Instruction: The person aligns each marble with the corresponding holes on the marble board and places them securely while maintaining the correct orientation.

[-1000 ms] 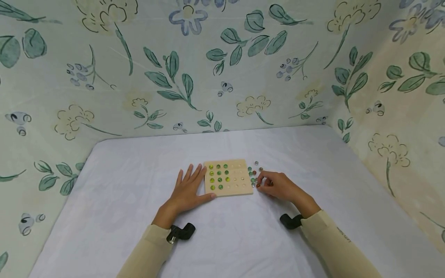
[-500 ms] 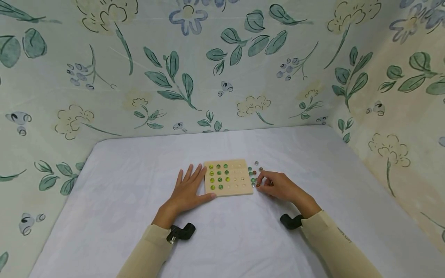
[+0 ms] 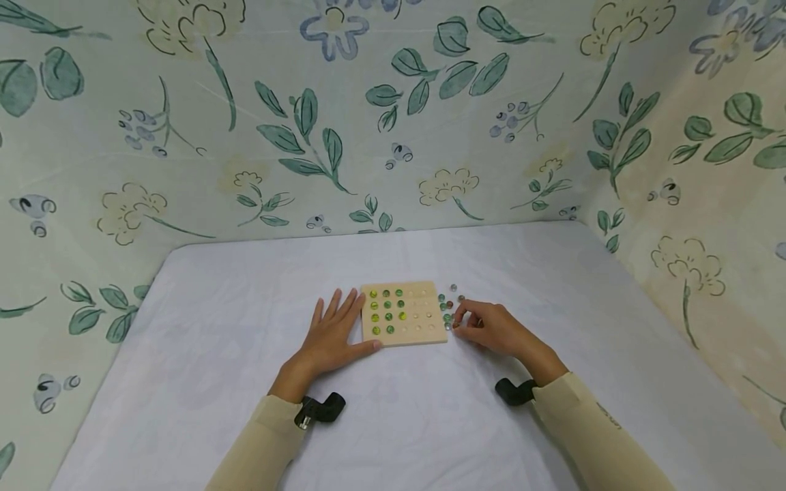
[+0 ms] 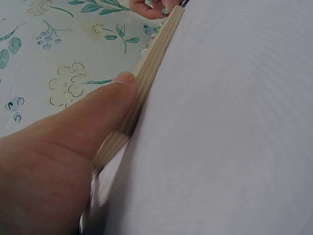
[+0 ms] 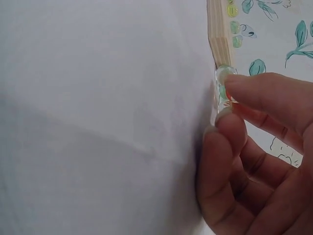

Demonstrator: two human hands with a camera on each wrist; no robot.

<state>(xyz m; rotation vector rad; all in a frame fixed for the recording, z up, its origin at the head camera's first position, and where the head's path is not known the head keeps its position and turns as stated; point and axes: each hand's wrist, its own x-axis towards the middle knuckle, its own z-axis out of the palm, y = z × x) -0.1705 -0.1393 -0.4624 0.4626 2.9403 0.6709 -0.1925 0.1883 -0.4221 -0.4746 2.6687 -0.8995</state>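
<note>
A pale wooden board (image 3: 424, 305) with rows of round hollows lies on the white cloth. Green and yellow-green glass marbles (image 3: 388, 316) fill its left columns; hollows on the right hold none. The left hand (image 3: 328, 344) lies with fingers spread at the board's left edge, its thumb (image 4: 115, 98) against the near side. Beside the board's right edge, the right hand (image 3: 488, 329) has thumb and fingers curled around an orange-red marble (image 5: 228, 95), mostly hidden by the fingertips. Clear and green loose marbles (image 5: 225, 73) lie close to those fingertips.
Several loose marbles, clear, green and a reddish one (image 3: 449, 305), lie along the board's right side. White cloth (image 3: 399, 423) covers the table. A floral fabric backdrop (image 3: 368, 170) rises behind it and at the sides. Both wrists carry black cameras (image 3: 514, 391).
Both hands stay almost in place, and the board has not moved. At the right fingertips, the orange-red marble shows less than before in the head view.
</note>
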